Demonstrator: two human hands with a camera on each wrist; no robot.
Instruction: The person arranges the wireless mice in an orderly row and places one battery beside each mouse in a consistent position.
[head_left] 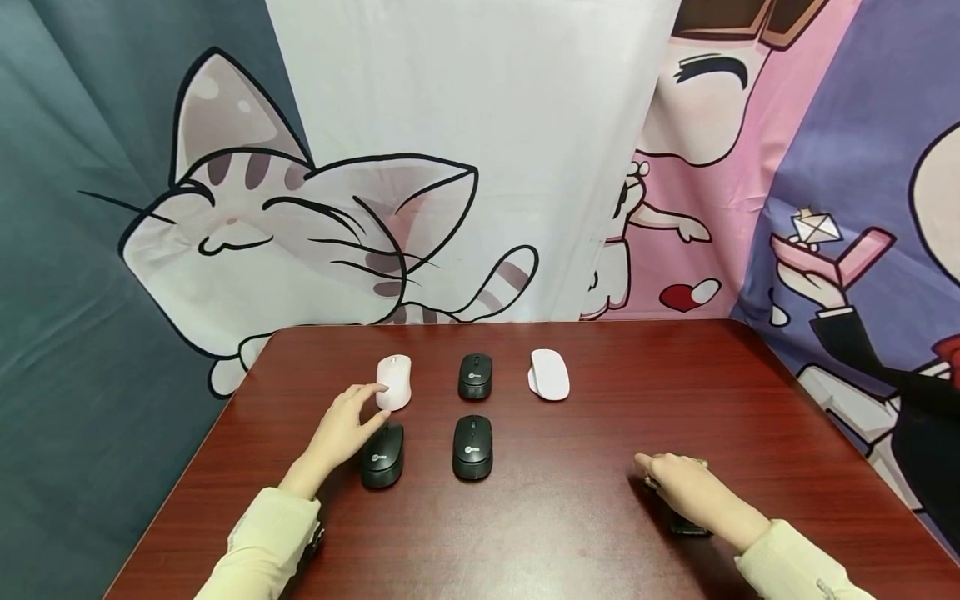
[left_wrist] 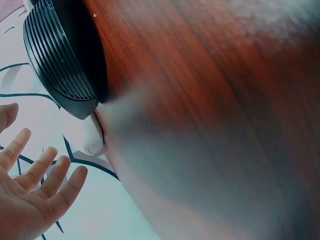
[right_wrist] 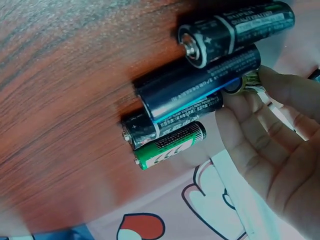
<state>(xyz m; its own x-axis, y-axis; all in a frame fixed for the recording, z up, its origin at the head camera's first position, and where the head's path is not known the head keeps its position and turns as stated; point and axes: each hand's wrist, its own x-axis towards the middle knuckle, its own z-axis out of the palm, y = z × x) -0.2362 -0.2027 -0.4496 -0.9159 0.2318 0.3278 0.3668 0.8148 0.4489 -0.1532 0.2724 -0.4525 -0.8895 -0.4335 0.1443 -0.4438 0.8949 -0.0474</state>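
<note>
My left hand (head_left: 341, 429) reaches over the left of the table. Its index fingertip is at the side of a white mouse (head_left: 394, 379), its thumb at the near end; contact is unclear. In the left wrist view the fingers are spread, near a black mouse (left_wrist: 57, 55). That black mouse (head_left: 382, 457) lies just below the hand in the head view. My right hand (head_left: 682, 487) pinches a gold-ended battery (right_wrist: 243, 83) between thumb and fingers. Beside it lie a green battery (right_wrist: 170, 146), a dark blue battery (right_wrist: 200, 82) and black batteries (right_wrist: 237, 32).
Two more black mice, one far (head_left: 475, 377) and one near (head_left: 472, 448), lie in the middle. Another white mouse (head_left: 550, 375) is to their right. The reddish-brown table (head_left: 570, 533) meets a cartoon-printed curtain (head_left: 465, 83) at its far edge.
</note>
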